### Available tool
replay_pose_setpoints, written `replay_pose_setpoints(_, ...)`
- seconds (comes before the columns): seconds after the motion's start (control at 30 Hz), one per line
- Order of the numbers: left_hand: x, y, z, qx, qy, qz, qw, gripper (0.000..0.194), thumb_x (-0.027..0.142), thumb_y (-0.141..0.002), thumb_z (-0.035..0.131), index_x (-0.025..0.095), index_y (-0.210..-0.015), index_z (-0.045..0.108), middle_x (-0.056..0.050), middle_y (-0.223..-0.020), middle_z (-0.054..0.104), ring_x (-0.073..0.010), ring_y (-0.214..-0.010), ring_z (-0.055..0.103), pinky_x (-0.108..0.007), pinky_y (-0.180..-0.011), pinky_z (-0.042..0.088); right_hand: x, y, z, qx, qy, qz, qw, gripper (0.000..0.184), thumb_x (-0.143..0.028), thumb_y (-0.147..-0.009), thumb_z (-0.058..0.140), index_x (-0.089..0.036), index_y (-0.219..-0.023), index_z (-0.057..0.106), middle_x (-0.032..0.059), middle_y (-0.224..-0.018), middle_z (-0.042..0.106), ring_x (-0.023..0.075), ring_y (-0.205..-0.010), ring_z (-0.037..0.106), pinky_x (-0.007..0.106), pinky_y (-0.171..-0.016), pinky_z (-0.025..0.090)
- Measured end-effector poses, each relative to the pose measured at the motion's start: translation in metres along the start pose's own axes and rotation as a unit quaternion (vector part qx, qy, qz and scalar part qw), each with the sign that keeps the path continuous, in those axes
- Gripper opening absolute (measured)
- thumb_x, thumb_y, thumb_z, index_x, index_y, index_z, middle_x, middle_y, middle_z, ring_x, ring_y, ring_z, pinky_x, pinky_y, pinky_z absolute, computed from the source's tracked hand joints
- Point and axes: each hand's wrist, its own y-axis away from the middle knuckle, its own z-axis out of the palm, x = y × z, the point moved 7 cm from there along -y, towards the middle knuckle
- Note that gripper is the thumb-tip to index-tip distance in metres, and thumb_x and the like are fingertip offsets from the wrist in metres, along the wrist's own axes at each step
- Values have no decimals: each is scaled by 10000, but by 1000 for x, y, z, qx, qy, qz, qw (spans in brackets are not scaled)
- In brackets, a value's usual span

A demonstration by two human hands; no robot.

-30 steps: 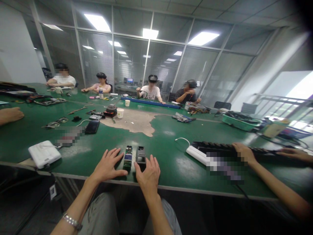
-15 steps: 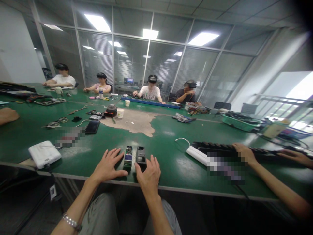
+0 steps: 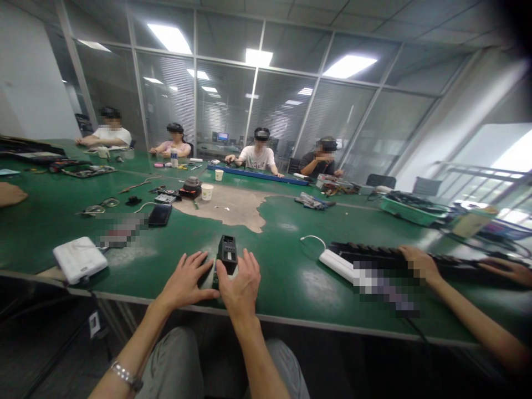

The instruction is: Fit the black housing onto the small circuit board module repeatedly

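Left hand (image 3: 187, 280): open, palm down at the near side of the green table (image 3: 286, 249), fingers spread and pointing forward, thumb extended toward the right hand (image 3: 240, 282). The latter grips a black housing (image 3: 228, 249) with its thumb at the left side and fingers at the right. The housing lies between the hands, ahead of the right thumb. A green circuit board (image 3: 215, 279), mostly hidden, lies just beside that thumb, near the left fingertips.
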Motion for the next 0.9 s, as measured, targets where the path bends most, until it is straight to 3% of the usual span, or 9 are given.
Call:
replay_pose_setpoints(0.43, -1, 2, -1, 13, 8, -10, 1000, 943, 654, -746, 621, 228, -1519, 289, -108, -1569, 339, -309, -1455, 264, -571, -1188, 138, -14, 5, 9, -32, 58, 19, 998, 416, -491, -839, 618, -129, -1020, 714, 203, -1348, 565, 359, -1327, 415, 509, -1057, 328)
replay_pose_setpoints(0.63, 1, 2, -3, 9, 6, -8, 1000, 932, 565, -749, 632, 196, -1526, 273, -117, -1567, 341, -302, -1453, 266, -553, -1195, 130, -9, 17, 15, -42, 83, 7, 996, 453, -503, -835, 615, -113, -1043, 710, 219, -1356, 553, 378, -1325, 411, 522, -1058, 318)
replay_pose_setpoints(0.8, 2, 4, -6, 27, 10, -14, 999, 934, 486, -749, 645, 217, -1540, 229, -106, -1563, 352, -300, -1456, 256, -568, -1195, 117, 2, 26, 24, -50, 83, -3, 995, 637, -552, -807, 635, -65, -1217, 637, 253, -1371, 527, 386, -1320, 421, 514, -1039, 350)
replay_pose_setpoints(0.9, 2, 4, -6, 31, 8, -8, 999, 935, 524, -748, 655, 225, -1535, 248, -108, -1563, 350, -317, -1461, 239, -592, -1188, 112, 7, 26, 29, -40, 64, -8, 997, 737, -577, -806, 635, -33, -1300, 574, 266, -1372, 521, 375, -1318, 431, 504, -1044, 361)
